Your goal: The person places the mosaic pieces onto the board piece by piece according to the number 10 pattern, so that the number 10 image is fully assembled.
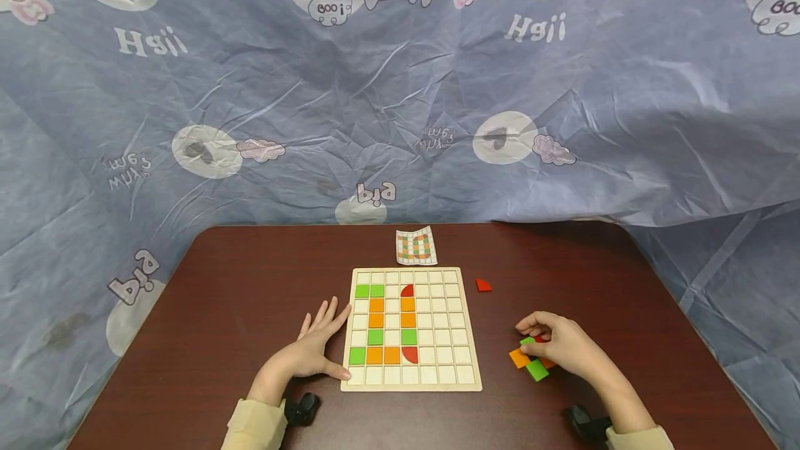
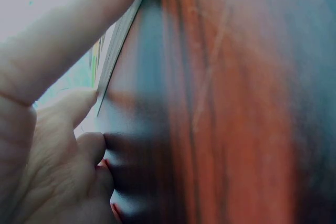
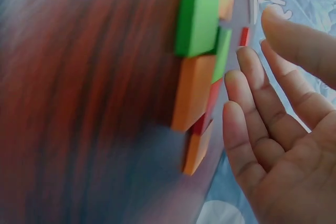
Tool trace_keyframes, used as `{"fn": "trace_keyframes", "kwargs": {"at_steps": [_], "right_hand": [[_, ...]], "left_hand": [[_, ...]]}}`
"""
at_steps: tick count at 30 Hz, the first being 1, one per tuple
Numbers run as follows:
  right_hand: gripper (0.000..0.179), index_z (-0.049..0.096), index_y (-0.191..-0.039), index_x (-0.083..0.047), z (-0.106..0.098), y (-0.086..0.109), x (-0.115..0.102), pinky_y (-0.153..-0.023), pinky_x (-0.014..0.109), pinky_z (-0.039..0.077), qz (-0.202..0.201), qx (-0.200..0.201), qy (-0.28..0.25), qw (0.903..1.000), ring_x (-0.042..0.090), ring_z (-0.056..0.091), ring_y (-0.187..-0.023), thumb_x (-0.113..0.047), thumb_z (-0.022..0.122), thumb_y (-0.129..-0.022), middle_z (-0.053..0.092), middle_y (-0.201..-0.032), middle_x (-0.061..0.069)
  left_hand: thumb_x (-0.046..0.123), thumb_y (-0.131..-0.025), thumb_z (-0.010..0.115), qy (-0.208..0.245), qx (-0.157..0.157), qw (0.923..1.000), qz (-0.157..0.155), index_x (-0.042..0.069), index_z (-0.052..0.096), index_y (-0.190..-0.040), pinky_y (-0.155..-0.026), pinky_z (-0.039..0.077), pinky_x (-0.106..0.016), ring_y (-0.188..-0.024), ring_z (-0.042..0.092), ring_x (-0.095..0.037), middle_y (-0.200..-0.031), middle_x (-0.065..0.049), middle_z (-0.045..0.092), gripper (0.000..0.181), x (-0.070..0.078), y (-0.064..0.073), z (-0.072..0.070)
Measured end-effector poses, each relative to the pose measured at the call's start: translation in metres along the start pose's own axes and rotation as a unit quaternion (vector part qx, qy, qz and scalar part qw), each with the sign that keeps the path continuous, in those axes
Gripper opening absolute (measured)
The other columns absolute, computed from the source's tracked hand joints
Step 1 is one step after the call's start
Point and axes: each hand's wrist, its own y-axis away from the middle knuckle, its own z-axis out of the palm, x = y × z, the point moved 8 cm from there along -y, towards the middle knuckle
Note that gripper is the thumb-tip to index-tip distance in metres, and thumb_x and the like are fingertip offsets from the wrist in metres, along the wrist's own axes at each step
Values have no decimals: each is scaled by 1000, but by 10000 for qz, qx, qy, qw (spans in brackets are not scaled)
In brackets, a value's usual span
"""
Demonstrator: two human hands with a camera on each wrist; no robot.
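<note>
A pale wooden grid board (image 1: 437,373) lies on the table with green, orange and red tiles in its left and middle cells. My left hand (image 1: 309,349) rests at the board's left side, fingers spread, thumb at the lower left corner and index finger along the edge. In the left wrist view, a finger and thumb border the board's side edge (image 2: 113,51). To the right, my right hand (image 1: 565,346) hovers over a small pile of tiles, including an orange tile (image 1: 519,358) and a green tile (image 3: 198,17). Its fingers are loosely bent, with nothing between thumb and fingers.
Behind the board lies a small printed pattern card (image 1: 416,247). A red quarter-round tile (image 1: 483,285) sits apart, right of the board's upper corner. The dark wooden table (image 1: 262,283) ends at a blue printed cloth (image 1: 400,110) hanging behind it.
</note>
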Motion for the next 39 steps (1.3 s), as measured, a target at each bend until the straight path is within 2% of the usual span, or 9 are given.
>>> {"fn": "trace_keyframes", "kwargs": {"at_steps": [3,10,17,25,30,34,39], "right_hand": [[30,70,-105,-11,-2,2,5,-69,23,52,36,57,183,9998,17,62,-90,-14,82,-78,68,-103,4],[30,72,-100,-17,-4,2,6,-78,36,47,-191,206,799,9964,21,53,-97,-12,85,-73,65,-104,1],[25,72,-94,-18,-4,-1,6,-75,29,46,-451,262,925,9944,17,52,-93,-11,84,-74,65,-98,-4],[24,69,-90,-17,-4,-5,2,-70,25,42,-656,272,1157,9907,13,48,-85,-16,86,-73,57,-86,-8],[24,68,-92,-17,-3,-7,0,-71,27,42,-598,276,1256,9899,15,48,-88,-18,85,-74,58,-87,-7],[24,67,-93,-14,-1,-8,0,-71,28,42,-480,176,1133,9923,17,48,-88,-17,84,-76,59,-87,-5],[25,65,-91,-12,2,-11,0,-66,23,42,-405,155,879,9952,11,50,-79,-15,85,-75,58,-82,-4]], "left_hand": [[34,-65,91,-36,2,10000,-25,16,17,-159,-119,-10,-63,-152,-11,-39,-166,-17,-4,121,0,0,0],[33,-66,90,-49,-1,10000,-65,17,17,-159,-119,-10,-62,-152,-11,-38,-166,-17,-4,120,0,-1,0],[33,-66,91,-27,2,10000,-40,17,17,-159,-119,-10,-62,-152,-11,-39,-166,-17,-4,121,0,0,0],[35,-66,90,-59,-23,10000,-19,17,16,-160,-118,-10,-63,-152,-12,-39,-166,-17,-5,121,-1,-1,0],[34,-65,91,-83,2,10000,-49,17,16,-160,-119,-10,-63,-152,-11,-39,-166,-17,-5,122,-2,-2,0],[33,-65,91,-135,7,9999,-75,16,16,-159,-119,-9,-63,-152,-11,-39,-166,-17,-5,121,-1,-1,0],[31,-66,91,-124,-19,9999,-78,13,16,-159,-118,-10,-63,-152,-11,-40,-165,-18,-6,121,2,1,1]]}}
